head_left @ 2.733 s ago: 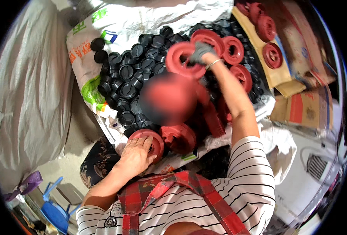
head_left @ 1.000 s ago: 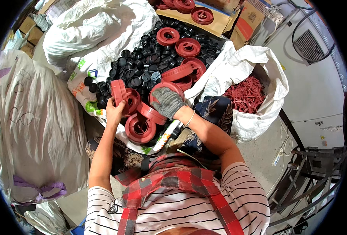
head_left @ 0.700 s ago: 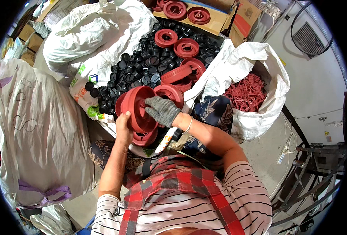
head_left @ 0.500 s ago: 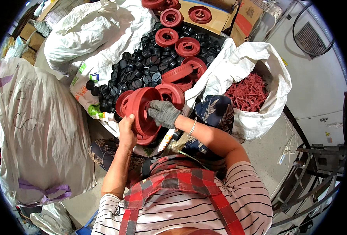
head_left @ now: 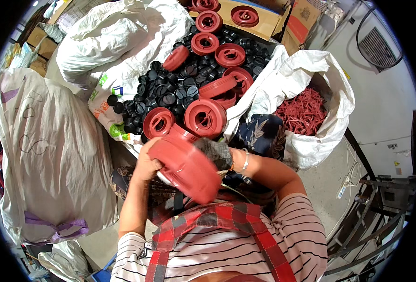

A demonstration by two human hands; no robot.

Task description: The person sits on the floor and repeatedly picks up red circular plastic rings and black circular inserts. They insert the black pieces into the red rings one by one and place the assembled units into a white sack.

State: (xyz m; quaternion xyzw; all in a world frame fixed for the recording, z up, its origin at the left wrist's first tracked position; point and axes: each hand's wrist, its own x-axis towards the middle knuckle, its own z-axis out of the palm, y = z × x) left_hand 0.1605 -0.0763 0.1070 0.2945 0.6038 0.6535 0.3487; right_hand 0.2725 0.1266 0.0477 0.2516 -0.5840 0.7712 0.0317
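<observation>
- Left hand (head_left: 147, 162): bare, closed around the left edge of a red spool (head_left: 185, 168), fingers curled onto the rim nearest the body.
- Right hand (head_left: 213, 152): wears a grey knit glove; it is clamped against the upper right side of the same spool, with a bracelet showing at the wrist.
- Change: half a second ago the spool was held higher, its flange face tilted up over the heap. It now sits lower and closer to the chest, blurred by motion and turned so that its broad face points down and toward the person. Judgement: the part has been lifted clear of the heap and is being brought in for handling between both hands.
- Position of the spool: between the two hands, in contact with both, above the lap and just below the edge of the heap.
- Directly beyond the hands: two further red spools (head_left: 204, 117) lie face up, side by side, at the near edge of a pile of black caps (head_left: 170, 91).
- Farther out: more red spools rest on the caps and on the cardboard (head_left: 269, 23) behind.
- Right side: an open white sack (head_left: 330, 136) holds red pins (head_left: 302, 110).
- Left side: a large tied white sack (head_left: 53, 155) stands near the left forearm.
</observation>
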